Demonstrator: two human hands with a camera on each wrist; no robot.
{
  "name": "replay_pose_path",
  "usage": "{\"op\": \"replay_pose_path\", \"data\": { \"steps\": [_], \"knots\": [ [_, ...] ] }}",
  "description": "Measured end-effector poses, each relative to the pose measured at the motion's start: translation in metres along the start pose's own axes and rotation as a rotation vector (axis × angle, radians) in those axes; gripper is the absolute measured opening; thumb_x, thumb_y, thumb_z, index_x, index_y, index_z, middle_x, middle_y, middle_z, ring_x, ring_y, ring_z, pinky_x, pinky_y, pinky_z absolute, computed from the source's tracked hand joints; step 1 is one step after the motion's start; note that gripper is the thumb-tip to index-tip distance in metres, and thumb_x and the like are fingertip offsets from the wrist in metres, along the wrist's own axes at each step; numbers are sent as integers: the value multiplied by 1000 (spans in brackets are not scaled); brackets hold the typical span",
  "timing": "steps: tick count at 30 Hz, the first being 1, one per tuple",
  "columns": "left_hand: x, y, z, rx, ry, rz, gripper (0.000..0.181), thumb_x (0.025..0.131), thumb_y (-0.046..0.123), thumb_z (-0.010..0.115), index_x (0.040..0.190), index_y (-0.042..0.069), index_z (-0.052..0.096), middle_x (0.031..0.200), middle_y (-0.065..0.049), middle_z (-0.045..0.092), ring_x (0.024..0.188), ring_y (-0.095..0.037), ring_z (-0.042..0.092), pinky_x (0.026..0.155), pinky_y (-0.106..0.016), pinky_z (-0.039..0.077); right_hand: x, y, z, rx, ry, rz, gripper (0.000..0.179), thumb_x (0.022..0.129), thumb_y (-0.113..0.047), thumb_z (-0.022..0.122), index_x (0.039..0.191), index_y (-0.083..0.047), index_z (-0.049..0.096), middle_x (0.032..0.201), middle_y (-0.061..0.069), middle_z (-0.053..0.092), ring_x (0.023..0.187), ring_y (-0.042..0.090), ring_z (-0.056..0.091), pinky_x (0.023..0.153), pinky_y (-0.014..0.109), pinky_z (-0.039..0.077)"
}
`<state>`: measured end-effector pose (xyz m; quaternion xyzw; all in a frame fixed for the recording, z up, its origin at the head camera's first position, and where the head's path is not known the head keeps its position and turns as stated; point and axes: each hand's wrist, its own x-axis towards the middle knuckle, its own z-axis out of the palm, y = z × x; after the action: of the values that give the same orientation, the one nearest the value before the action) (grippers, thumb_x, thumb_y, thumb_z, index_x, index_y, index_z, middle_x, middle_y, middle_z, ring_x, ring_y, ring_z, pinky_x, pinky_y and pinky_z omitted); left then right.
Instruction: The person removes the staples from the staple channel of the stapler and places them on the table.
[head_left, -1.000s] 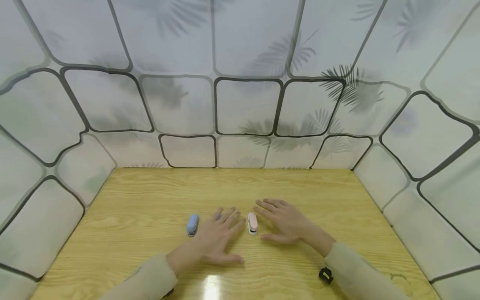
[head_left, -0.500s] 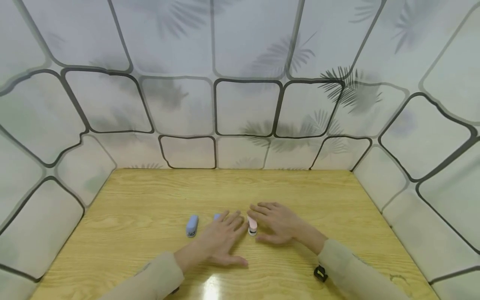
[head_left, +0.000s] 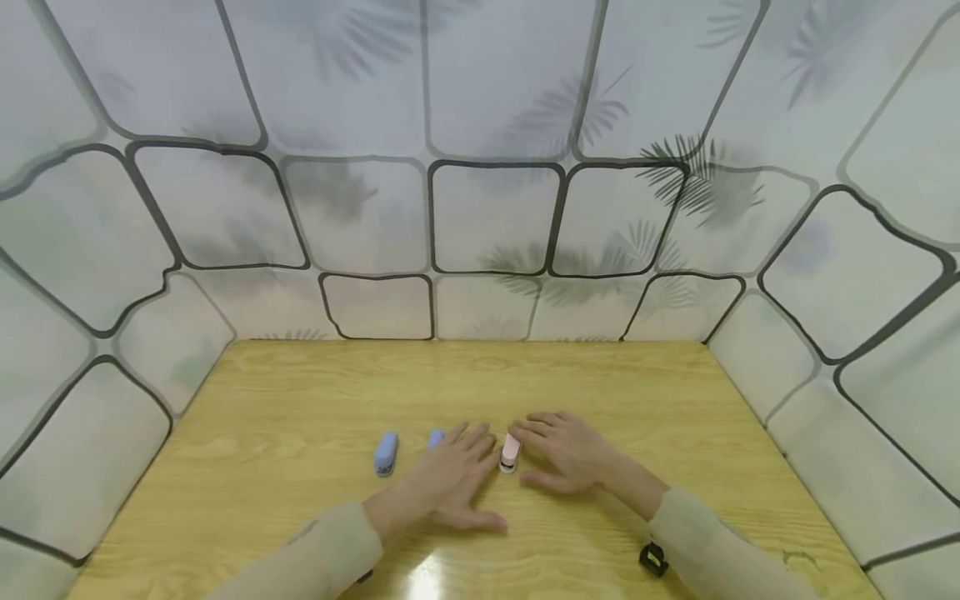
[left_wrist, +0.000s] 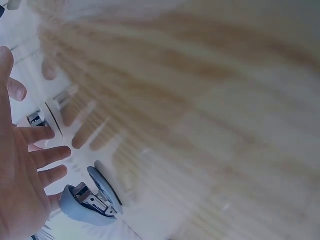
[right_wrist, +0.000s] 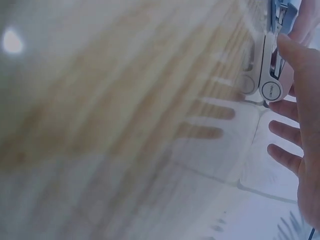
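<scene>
A small pink stapler (head_left: 511, 451) stands on the table between my two hands. My left hand (head_left: 453, 477) is spread palm down, its fingertips close to the pink stapler's left side. Beneath that hand, a blue stapler (head_left: 435, 437) is mostly hidden in the head view; the left wrist view shows a blue stapler (left_wrist: 87, 207) by the little finger. My right hand (head_left: 567, 454) has its fingers extended at the pink stapler's far right end, with the thumb nearer me. In the right wrist view, the pink stapler's white base (right_wrist: 271, 91) lies by the index fingertip.
Another blue stapler (head_left: 386, 453) stands on the wooden table (head_left: 300, 400), left of my left hand. A patterned panel (head_left: 480, 217) encloses the back and both sides. Black wrist gear (head_left: 653, 559) hangs below the right sleeve.
My left hand has shifted slightly right. My right hand moved left to the pink stapler, then slightly back right. The pink stapler has turned, its far end now leaning right.
</scene>
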<state>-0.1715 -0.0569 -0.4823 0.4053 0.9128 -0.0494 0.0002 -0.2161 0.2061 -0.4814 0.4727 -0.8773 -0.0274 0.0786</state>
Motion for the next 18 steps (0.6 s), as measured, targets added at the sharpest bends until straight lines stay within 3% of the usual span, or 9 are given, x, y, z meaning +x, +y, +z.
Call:
{"op": "replay_pose_path", "data": {
  "steps": [10,18],
  "knots": [
    [14,5,-5,12,-3,14,99,92,89,38,161,17,43,165,-12,47,159,-33,37,131,-54,31,-10,1,-3,-35,45,35,59,103,-51,62,143,-9,63,142,10,70,128,31,69,107,49,57],
    [19,7,1,59,-7,18,102,92,90,35,160,15,44,164,-11,48,157,-31,41,131,-51,31,-17,4,-4,-107,97,32,49,100,-50,66,130,-12,71,132,8,75,121,28,72,101,45,60]
  ]
}}
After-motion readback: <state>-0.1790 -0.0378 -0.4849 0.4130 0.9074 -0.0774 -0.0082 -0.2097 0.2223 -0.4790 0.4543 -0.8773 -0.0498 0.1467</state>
